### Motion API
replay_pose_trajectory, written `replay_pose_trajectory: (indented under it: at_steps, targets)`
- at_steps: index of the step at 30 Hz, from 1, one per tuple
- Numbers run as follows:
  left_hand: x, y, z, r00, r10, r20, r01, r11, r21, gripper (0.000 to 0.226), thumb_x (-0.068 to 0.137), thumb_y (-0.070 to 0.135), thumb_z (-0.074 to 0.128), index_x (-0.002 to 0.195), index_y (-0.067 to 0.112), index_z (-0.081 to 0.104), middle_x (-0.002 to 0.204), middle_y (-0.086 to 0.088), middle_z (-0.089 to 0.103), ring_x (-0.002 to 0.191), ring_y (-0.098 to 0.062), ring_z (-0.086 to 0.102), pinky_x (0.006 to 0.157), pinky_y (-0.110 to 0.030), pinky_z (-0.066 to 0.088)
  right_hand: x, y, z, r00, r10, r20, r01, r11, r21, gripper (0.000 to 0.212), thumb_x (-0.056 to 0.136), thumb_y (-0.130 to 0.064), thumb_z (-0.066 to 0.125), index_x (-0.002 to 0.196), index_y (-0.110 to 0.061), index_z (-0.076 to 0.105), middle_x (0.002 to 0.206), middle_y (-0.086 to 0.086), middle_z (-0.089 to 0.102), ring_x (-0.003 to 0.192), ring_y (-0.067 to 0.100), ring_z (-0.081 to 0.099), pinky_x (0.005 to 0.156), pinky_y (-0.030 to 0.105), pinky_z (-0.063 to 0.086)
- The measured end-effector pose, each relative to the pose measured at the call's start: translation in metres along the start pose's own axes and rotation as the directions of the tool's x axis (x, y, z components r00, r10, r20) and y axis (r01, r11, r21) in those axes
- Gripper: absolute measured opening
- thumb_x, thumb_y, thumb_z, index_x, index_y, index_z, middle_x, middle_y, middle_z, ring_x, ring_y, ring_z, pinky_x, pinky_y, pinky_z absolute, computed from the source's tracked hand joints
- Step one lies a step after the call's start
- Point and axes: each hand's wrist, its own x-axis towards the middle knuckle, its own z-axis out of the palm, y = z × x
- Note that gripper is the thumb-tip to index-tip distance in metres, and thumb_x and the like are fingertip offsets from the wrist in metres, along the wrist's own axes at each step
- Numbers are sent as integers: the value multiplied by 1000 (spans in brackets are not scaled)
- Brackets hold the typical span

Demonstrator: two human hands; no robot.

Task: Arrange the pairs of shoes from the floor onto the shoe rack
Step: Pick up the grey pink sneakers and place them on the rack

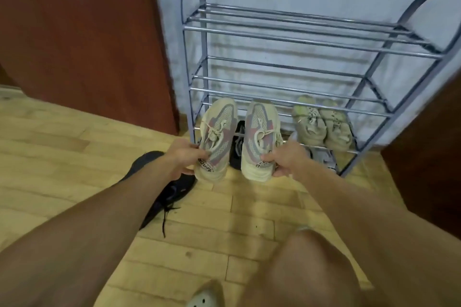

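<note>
A metal shoe rack (pixel 287 40) with several tiers of bars stands against the pale wall. My left hand (pixel 183 154) grips the heel of a cream and pink sneaker (pixel 217 129). My right hand (pixel 287 159) grips the heel of its partner (pixel 259 134). Both sneakers point toes-first at the lower left of the rack, held just in front of it. A beige pair (pixel 321 124) sits on a low tier at the right. A black sneaker (pixel 164 192) with a loose lace lies on the floor under my left forearm.
Another dark shoe (pixel 237 147) shows between the two held sneakers, low at the rack. A brown wooden panel (pixel 87 32) stands left of the rack and a dark one (pixel 429 147) at the right. The floor is light wood. My knee (pixel 306 269) fills the lower foreground.
</note>
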Motion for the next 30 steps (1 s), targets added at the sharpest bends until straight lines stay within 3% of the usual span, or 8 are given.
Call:
replay_pose_trajectory:
  at_steps: [7, 11, 13, 15, 19, 23, 27, 30]
  targets:
    - [99, 50, 26, 997, 64, -52, -63, 998, 17, 29, 81, 13, 73, 107, 11, 61, 88, -5, 67, 76, -19, 64, 50, -27, 54, 113, -14, -1, 1000, -9, -22, 11, 996, 86, 22, 70, -11, 84, 76, -5, 64, 88, 14, 72, 77, 32, 73, 71, 46, 62]
    - [147, 63, 33, 995, 59, -74, -58, 998, 16, 46, 82, 15, 71, 125, 5, 55, 113, -16, 66, 97, -29, 64, 75, -42, 57, 157, -22, 5, 1000, -13, -3, 13, 996, 89, 24, 70, -17, 84, 75, -9, 62, 76, 6, 68, 70, 24, 72, 66, 36, 62]
    - [165, 65, 36, 994, 66, -82, -65, 998, 21, 46, 83, 15, 71, 125, 7, 56, 111, -14, 67, 89, -25, 65, 67, -37, 57, 171, -24, 9, 1000, -9, -3, 9, 997, 79, 25, 71, -20, 84, 76, -9, 62, 75, 7, 68, 71, 25, 73, 71, 39, 62]
    - [179, 65, 39, 993, 78, -91, -76, 997, 28, 47, 84, 13, 69, 129, 8, 54, 113, -13, 65, 89, -23, 64, 61, -32, 54, 180, -26, 13, 1000, -12, -8, 13, 998, 68, 24, 74, -21, 82, 82, -5, 65, 84, 12, 71, 76, 27, 73, 76, 40, 61]
    - [197, 60, 44, 983, 116, -139, -98, 986, 134, 41, 87, 14, 65, 126, 7, 57, 116, -15, 65, 102, -31, 64, 84, -46, 57, 190, -27, 25, 1000, -16, -2, 16, 995, 94, 32, 82, -18, 75, 104, 2, 66, 103, 19, 71, 90, 31, 71, 80, 43, 60]
    - [192, 51, 45, 977, 127, -170, -104, 985, 137, 49, 87, 26, 66, 131, 8, 54, 123, -15, 62, 111, -32, 60, 95, -46, 51, 184, -26, 33, 999, -39, 6, 40, 998, -53, 32, 89, -25, 67, 110, -2, 65, 106, 15, 70, 89, 28, 71, 80, 39, 60]
    - [166, 48, 33, 988, 125, -86, -116, 988, 105, 66, 86, 35, 65, 142, 9, 41, 142, -11, 48, 126, -29, 50, 104, -44, 45, 163, -32, 28, 998, -33, 62, 44, 983, -178, 31, 90, -18, 62, 118, -4, 61, 115, 13, 64, 98, 28, 65, 75, 36, 60]
    - [134, 42, 13, 992, 120, -33, -115, 987, 115, 66, 89, 34, 62, 144, 8, 38, 145, -7, 45, 124, -26, 50, 100, -38, 46, 136, -43, 30, 997, -32, 76, 52, 961, -270, 18, 89, -11, 58, 102, 1, 61, 101, 17, 63, 88, 32, 66, 63, 32, 61]
